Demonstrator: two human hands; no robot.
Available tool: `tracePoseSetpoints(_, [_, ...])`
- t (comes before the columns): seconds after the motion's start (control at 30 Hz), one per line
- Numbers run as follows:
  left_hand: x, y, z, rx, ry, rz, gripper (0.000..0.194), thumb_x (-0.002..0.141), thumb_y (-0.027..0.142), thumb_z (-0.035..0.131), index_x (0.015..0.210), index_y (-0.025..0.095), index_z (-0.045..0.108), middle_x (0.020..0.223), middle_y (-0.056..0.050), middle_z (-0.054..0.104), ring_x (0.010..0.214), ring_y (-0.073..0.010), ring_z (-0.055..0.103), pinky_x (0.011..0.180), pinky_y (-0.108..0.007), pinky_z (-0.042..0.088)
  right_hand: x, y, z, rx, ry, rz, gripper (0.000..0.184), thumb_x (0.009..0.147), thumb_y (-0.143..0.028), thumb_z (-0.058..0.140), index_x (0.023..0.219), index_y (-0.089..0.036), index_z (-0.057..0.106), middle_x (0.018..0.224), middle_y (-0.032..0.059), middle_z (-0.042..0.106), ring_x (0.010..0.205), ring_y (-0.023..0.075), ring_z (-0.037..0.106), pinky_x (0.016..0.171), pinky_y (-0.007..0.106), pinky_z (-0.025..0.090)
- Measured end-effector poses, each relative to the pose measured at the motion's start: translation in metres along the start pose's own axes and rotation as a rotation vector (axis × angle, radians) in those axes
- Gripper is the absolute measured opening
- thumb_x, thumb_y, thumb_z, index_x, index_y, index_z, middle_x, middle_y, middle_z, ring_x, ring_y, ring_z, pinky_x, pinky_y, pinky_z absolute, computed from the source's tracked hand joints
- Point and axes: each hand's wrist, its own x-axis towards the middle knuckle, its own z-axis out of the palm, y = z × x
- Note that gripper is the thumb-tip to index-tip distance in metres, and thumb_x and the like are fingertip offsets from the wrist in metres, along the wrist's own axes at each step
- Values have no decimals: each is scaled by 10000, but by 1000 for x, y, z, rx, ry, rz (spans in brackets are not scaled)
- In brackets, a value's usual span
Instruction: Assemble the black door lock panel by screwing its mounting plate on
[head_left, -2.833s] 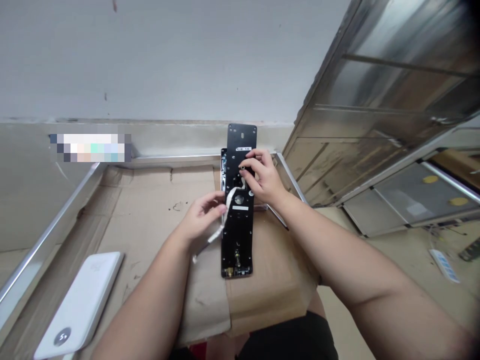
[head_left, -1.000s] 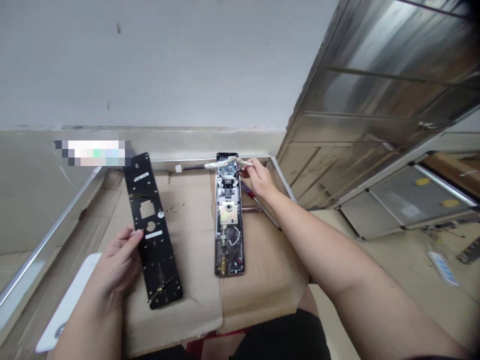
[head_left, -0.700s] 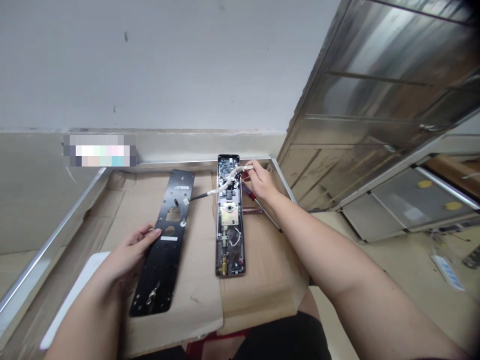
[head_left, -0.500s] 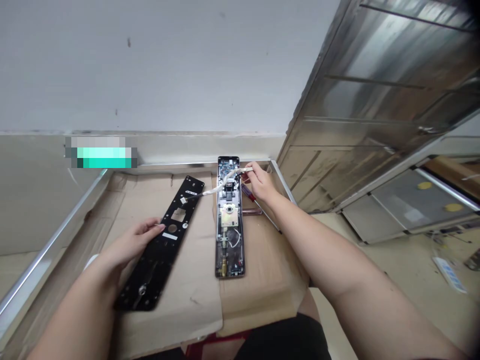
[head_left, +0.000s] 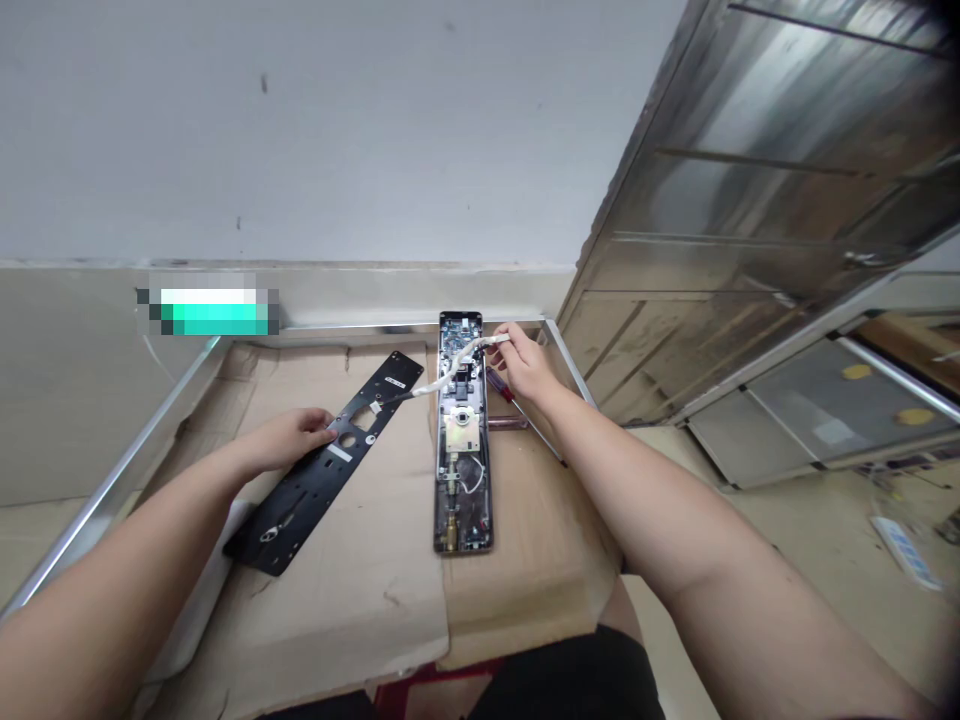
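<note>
- Flat plate (head_left: 315,485): plain black, with white label strips and a white dot.
- Cable (head_left: 456,372): off-white sleeve, dark stretch near a white connector.
- Long casing (head_left: 466,515): black; inside, a blue circuit board (head_left: 455,333), pale gold bracket (head_left: 461,434), brass-yellow fitting (head_left: 451,535) and white wire (head_left: 474,488).
- Screwdriver (head_left: 501,387): purple-and-red handle.
- Cardboard (head_left: 390,560): brown, darker towards the right.
- Wall (head_left: 300,130): pale grey, dark-flecked.

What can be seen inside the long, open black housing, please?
A blue circuit board, a pale metal plate and a brass-coloured fitting are visible; whatever lies directly beneath the white-wrapped cable is covered.
</note>
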Motion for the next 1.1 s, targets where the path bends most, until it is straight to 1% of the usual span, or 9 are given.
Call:
tracePoseSetpoints(0.13, [3, 5, 0, -51, 18, 48, 511, 672, 615, 714, 922, 170, 688, 787, -29, 705, 768, -233, 628, 656, -268, 454, 1, 1, 0, 4, -8, -2, 206, 994, -421, 398, 954, -248, 503, 820, 3, 638, 687, 161, 600, 663, 302, 474])
tracePoseSetpoints(0.23, [7, 1, 4, -144, -11, 26, 560, 626, 644, 729, 938, 185, 657, 817, -45, 722, 776, -245, 650, 648, -282, 469, 0, 2, 0, 7, -12, -2, 215, 995, -431, 395, 956, -248, 501, 813, 1, 638, 681, 158, 594, 659, 299, 469])
tracePoseSetpoints(0.33, [9, -4, 12, -109, 9, 11, 598, 599, 640, 744, 966, 180, 638, 796, -46, 714, 751, -247, 656, 642, -293, 474, 0, 2, 0, 5, -11, -5, 207, 992, -422, 400, 953, -247, 504, 817, 4, 642, 691, 161, 594, 663, 300, 467])
tracePoseSetpoints(0.4, [5, -4, 20, -65, 25, 31, 581, 600, 622, 750, 958, 180, 630, 771, -38, 696, 741, -245, 655, 648, -297, 471, 0, 2, 0, 1, -12, -6, 198, 990, -413, 405, 953, -247, 506, 815, 6, 644, 698, 163, 596, 667, 301, 468])
tracePoseSetpoints(0.6, [-22, 5, 49, -30, -38, 23, 448, 659, 595, 690, 849, 200, 593, 644, -14, 640, 581, -231, 610, 554, -309, 414, 0, 2, -1, -13, -12, -5, 180, 989, -393, 407, 957, -248, 510, 822, 4, 653, 702, 166, 604, 661, 297, 466])
tracePoseSetpoints(0.73, [-27, 3, 60, 106, -8, 43, 394, 706, 571, 638, 831, 201, 588, 687, -39, 671, 607, -241, 625, 584, -321, 408, 1, 3, -2, -20, -11, -4, 179, 991, -388, 404, 951, -249, 510, 805, -1, 656, 684, 165, 606, 653, 294, 464])
tracePoseSetpoints(0.83, [-25, 2, 62, 247, 58, 75, 371, 763, 546, 583, 871, 191, 605, 766, -65, 692, 698, -246, 643, 639, -325, 422, 1, 4, -2, -26, -10, -6, 176, 990, -380, 406, 944, -248, 512, 792, -4, 653, 678, 164, 607, 649, 289, 461])
tracePoseSetpoints(0.97, [-23, 7, 64, 337, 73, 143, 363, 816, 508, 542, 937, 185, 654, 834, -77, 710, 745, -245, 653, 672, -331, 437, 1, 4, -2, -29, -11, -11, 175, 991, -379, 408, 934, -249, 510, 785, -5, 652, 681, 165, 611, 651, 288, 461])
tracePoseSetpoints(1.1, [-18, 7, 63, 378, 118, 166, 407, 830, 398, 549, 1169, 204, 662, 925, -73, 735, 813, -251, 680, 715, -328, 466, 1, 4, -2, -28, -12, -12, 175, 997, -380, 405, 932, -251, 505, 780, -4, 653, 689, 166, 614, 662, 290, 464])
